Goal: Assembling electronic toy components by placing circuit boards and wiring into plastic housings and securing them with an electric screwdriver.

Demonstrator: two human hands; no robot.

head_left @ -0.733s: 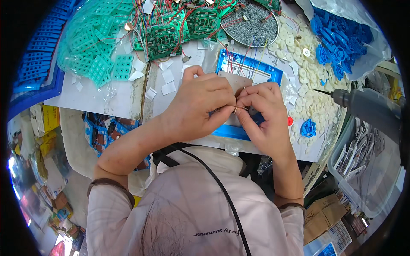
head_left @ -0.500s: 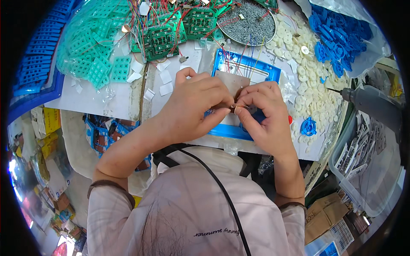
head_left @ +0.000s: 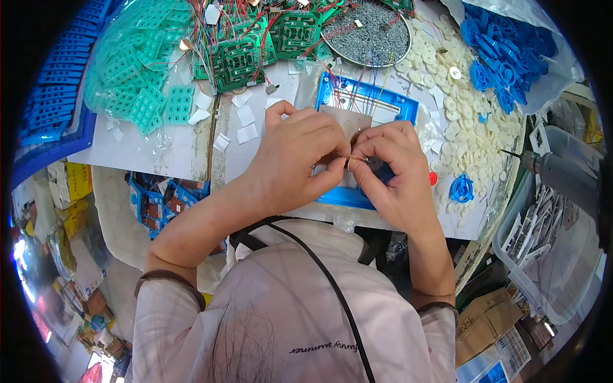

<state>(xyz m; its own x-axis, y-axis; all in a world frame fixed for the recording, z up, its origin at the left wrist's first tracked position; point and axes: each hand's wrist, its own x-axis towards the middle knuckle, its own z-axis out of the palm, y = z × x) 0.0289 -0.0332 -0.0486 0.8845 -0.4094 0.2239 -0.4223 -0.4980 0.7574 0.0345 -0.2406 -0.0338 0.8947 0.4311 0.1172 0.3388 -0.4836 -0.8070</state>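
Note:
My left hand (head_left: pixel 300 156) and my right hand (head_left: pixel 394 167) meet over a blue plastic casing (head_left: pixel 346 197), their fingertips almost touching. Both are closed in a pinch on a thin wire (head_left: pixel 349 158), which looks reddish and pale. Behind the fingertips a grey-brown board (head_left: pixel 348 120) stands over the casing, partly covered by my hands. Red, blue and yellow wires (head_left: pixel 377 80) rise from the casing's far side. The middle of the casing is hidden by my fingers.
Green circuit boards (head_left: pixel 237 62) with red wires lie at the back, beside a round tray of small screws (head_left: pixel 367 35). Pale green keypads (head_left: pixel 148 108) are at left. White discs (head_left: pixel 469 143), blue parts (head_left: pixel 504 57) and an electric screwdriver (head_left: pixel 555 175) stand at right.
Both hands stay over the casing, still pinching. My left fingers have shifted slightly, and the left forearm has moved a little to the right. The wire lies straighter between the fingertips.

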